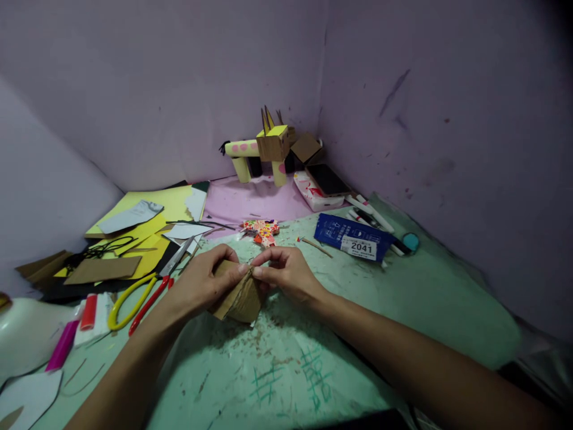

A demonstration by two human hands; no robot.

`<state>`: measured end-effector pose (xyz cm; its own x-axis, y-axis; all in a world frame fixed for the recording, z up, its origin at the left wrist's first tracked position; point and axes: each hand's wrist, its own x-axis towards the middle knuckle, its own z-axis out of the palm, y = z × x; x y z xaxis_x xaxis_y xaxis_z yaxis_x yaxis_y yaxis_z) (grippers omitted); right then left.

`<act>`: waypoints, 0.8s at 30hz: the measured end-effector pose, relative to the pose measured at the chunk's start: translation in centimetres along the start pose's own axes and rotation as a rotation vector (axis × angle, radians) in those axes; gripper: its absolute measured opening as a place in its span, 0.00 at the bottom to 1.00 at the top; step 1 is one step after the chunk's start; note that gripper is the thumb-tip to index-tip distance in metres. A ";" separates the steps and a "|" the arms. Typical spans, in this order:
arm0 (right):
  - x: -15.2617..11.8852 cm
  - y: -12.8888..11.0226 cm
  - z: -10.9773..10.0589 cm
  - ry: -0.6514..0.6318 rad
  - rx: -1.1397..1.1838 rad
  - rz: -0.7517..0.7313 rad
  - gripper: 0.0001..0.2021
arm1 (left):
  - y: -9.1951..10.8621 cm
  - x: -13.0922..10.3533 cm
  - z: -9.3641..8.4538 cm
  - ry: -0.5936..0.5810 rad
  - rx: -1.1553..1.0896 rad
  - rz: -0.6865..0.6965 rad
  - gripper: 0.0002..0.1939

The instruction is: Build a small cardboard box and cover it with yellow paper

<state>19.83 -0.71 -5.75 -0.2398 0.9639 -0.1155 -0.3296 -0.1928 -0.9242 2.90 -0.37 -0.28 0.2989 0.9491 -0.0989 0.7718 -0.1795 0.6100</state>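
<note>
A folded piece of brown cardboard [245, 298] is held over the table between both hands. My left hand [210, 278] grips its upper left side, thumb along the top edge. At the top corner, my right hand [284, 272] pinches with thumb and forefinger; its other fingers are partly hidden behind the cardboard. Just beyond the hands lies a small floral-patterned piece [262, 230]. Scissors [154, 286] with one yellow and one red handle rest left of my left hand.
A yellow giraffe-like cardboard animal [259, 146] stands at the back. Paper and cardboard scraps [105, 269] pile up at left. A blue packet [351, 239], markers [369, 212] and a phone [326, 179] on a white pack [313, 194] are at right. Crumbs dot the green tabletop [277, 382].
</note>
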 end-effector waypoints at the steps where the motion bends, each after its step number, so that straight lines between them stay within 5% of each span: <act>1: 0.0 0.0 0.0 0.001 0.000 -0.001 0.05 | 0.1 0.0 0.0 0.000 0.006 0.005 0.22; 24: -0.2 -0.1 -0.7 -0.099 -0.009 0.006 0.08 | 0.3 0.0 0.2 0.013 0.016 -0.074 0.22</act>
<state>20.52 -0.81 -5.88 -0.3307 0.9399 -0.0847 -0.3201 -0.1962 -0.9269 3.27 -0.54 -0.27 0.2335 0.9632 -0.1332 0.8007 -0.1127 0.5884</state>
